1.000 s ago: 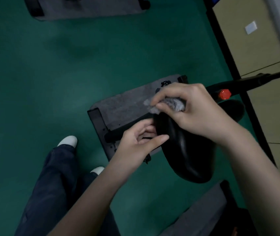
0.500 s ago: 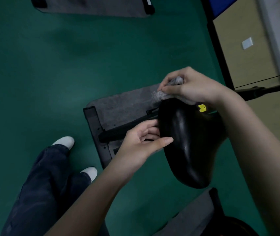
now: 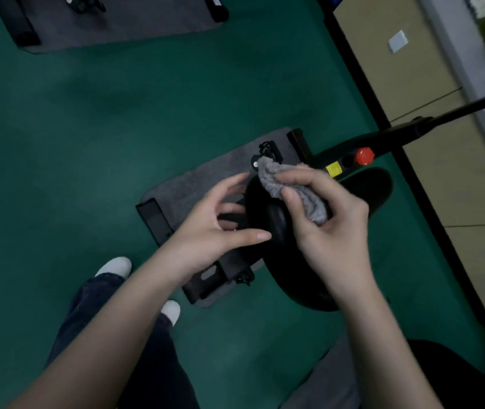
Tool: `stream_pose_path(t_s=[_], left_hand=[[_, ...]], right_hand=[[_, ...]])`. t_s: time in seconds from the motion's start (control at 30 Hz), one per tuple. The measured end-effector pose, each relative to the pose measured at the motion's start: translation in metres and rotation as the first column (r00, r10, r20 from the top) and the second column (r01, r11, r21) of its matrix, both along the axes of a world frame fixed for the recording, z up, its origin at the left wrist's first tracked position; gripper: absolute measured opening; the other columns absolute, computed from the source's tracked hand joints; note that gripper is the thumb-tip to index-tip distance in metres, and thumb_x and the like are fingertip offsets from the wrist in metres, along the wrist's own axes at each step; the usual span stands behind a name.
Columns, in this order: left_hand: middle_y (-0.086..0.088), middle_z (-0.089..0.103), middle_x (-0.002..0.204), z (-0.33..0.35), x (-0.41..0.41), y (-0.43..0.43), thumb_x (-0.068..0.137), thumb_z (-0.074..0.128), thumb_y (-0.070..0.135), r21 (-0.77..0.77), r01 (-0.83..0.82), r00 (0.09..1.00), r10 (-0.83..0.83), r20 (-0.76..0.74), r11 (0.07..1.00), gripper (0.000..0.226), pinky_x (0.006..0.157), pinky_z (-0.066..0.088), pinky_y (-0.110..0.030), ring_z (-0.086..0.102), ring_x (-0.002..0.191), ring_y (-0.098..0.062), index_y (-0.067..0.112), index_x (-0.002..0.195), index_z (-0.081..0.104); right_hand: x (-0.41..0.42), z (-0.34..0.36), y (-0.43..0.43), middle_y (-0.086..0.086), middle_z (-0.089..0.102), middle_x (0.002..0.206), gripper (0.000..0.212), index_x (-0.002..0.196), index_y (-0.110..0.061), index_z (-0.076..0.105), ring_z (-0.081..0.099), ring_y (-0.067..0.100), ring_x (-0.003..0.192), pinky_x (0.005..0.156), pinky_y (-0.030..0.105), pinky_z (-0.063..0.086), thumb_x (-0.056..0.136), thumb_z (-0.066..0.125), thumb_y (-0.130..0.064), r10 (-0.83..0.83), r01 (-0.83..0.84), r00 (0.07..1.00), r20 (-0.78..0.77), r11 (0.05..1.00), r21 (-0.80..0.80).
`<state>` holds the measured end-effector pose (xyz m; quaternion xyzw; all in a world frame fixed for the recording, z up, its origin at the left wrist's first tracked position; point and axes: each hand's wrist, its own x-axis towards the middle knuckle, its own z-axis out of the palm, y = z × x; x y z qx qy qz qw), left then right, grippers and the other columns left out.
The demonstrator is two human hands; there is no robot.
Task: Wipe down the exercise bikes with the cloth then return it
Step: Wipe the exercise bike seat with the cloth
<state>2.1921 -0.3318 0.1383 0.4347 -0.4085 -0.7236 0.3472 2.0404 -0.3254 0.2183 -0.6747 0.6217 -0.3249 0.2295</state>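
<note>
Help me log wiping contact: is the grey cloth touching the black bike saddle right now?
Touching. The head view shows the right hand pinching the cloth down against the nose of the saddle, with no gap between them.

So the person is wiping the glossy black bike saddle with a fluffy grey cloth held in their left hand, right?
Not quite. The fluffy grey cloth is gripped in the right hand, not the left; the left hand holds no cloth and sits beside the glossy black bike saddle. The head view shows it.
</note>
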Motion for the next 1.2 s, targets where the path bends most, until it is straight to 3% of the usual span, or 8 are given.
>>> stream_pose_path(t_s=[0.17, 0.33, 0.57, 0.67, 0.83, 1.0, 1.1, 1.2], left_hand=[[0.005, 0.052, 0.132, 0.004, 0.008, -0.016, 0.052, 0.087, 0.048, -0.097, 0.116, 0.982, -0.099, 0.163, 0.989, 0.076, 0.093, 0.046, -0.025, 0.056, 0.112, -0.002, 0.046, 0.12, 0.051], [0.016, 0.052, 0.131, 0.011, 0.013, -0.023, 0.046, 0.079, 0.063, -0.118, 0.212, 0.941, -0.17, 0.291, 0.97, 0.081, 0.088, 0.048, -0.026, 0.056, 0.109, 0.002, 0.049, 0.12, 0.05], [0.013, 0.049, 0.122, 0.036, 0.028, -0.04, 0.054, 0.068, 0.062, -0.193, 0.42, 0.824, -0.283, 0.492, 0.887, 0.081, 0.094, 0.048, -0.031, 0.055, 0.102, 0.005, 0.029, 0.127, 0.054], [0.009, 0.05, 0.119, 0.051, 0.036, -0.048, 0.071, 0.073, 0.042, -0.249, 0.515, 0.751, -0.291, 0.593, 0.821, 0.058, 0.091, 0.048, -0.031, 0.056, 0.099, 0.0, 0.026, 0.125, 0.056], [0.011, 0.054, 0.112, 0.08, 0.036, -0.055, 0.083, 0.069, 0.027, -0.351, 0.674, 0.651, -0.298, 0.699, 0.65, 0.037, 0.087, 0.046, -0.03, 0.057, 0.094, 0.0, 0.028, 0.118, 0.059], [0.007, 0.057, 0.112, 0.111, 0.01, -0.043, 0.087, 0.065, 0.022, -0.39, 0.821, 0.537, -0.334, 0.775, 0.416, 0.036, 0.081, 0.041, -0.026, 0.057, 0.094, -0.009, 0.019, 0.123, 0.059], [0.005, 0.057, 0.113, 0.128, -0.014, -0.017, 0.088, 0.064, 0.025, -0.382, 0.894, 0.446, -0.366, 0.817, 0.236, 0.038, 0.083, 0.041, -0.026, 0.056, 0.097, -0.011, 0.016, 0.124, 0.059], [-0.001, 0.06, 0.12, 0.141, -0.042, 0.023, 0.089, 0.062, 0.03, -0.359, 0.932, 0.349, -0.388, 0.853, 0.051, 0.042, 0.096, 0.044, -0.034, 0.055, 0.108, -0.019, 0.014, 0.128, 0.057]], right_hand=[[0.016, -0.013, 0.045, 0.004, 0.067, 0.11, 0.016, 0.101, -0.002, 0.07, 0.059, 0.016, 0.116, 0.102, 0.031, 0.044, 0.087, 0.065, 0.004, -0.094, 0.092, 0.996, -0.003, 0.98, -0.176], [0.02, -0.023, 0.076, 0.006, 0.064, 0.117, 0.022, 0.108, -0.002, 0.068, 0.057, 0.019, 0.119, 0.106, 0.029, 0.04, 0.087, 0.064, 0.003, -0.334, 0.315, 0.942, -0.042, 0.917, -0.244], [0.025, -0.018, 0.099, 0.003, 0.065, 0.111, 0.018, 0.107, -0.003, 0.068, 0.058, 0.017, 0.113, 0.107, 0.027, 0.041, 0.092, 0.06, -0.009, -0.686, 0.671, 0.727, -0.009, 0.714, -0.198], [0.035, -0.006, 0.105, -0.006, 0.064, 0.107, 0.018, 0.106, -0.008, 0.069, 0.06, 0.014, 0.108, 0.1, 0.028, 0.046, 0.09, 0.061, -0.005, -0.801, 0.803, 0.595, 0.06, 0.589, -0.097], [0.058, 0.023, 0.131, -0.02, 0.07, 0.096, 0.017, 0.103, -0.022, 0.067, 0.065, -0.002, 0.091, 0.079, 0.015, 0.05, 0.092, 0.061, -0.011, -0.915, 0.947, 0.257, 0.31, 0.303, 0.109], [0.072, 0.047, 0.189, -0.028, 0.067, 0.096, 0.015, 0.101, -0.021, 0.068, 0.063, -0.009, 0.089, 0.073, 0.004, 0.044, 0.091, 0.063, -0.011, -0.929, 0.972, 0.096, 0.356, 0.164, 0.168], [0.076, 0.056, 0.234, -0.023, 0.07, 0.091, 0.015, 0.099, -0.023, 0.068, 0.064, -0.006, 0.085, 0.07, 0.006, 0.045, 0.09, 0.064, -0.011, -0.926, 0.981, -0.035, 0.375, 0.04, 0.189], [0.08, 0.062, 0.285, -0.014, 0.071, 0.096, 0.014, 0.099, -0.024, 0.068, 0.065, -0.002, 0.09, 0.078, 0.015, 0.05, 0.09, 0.064, -0.013, -0.897, 0.971, -0.177, 0.405, -0.093, 0.218]])
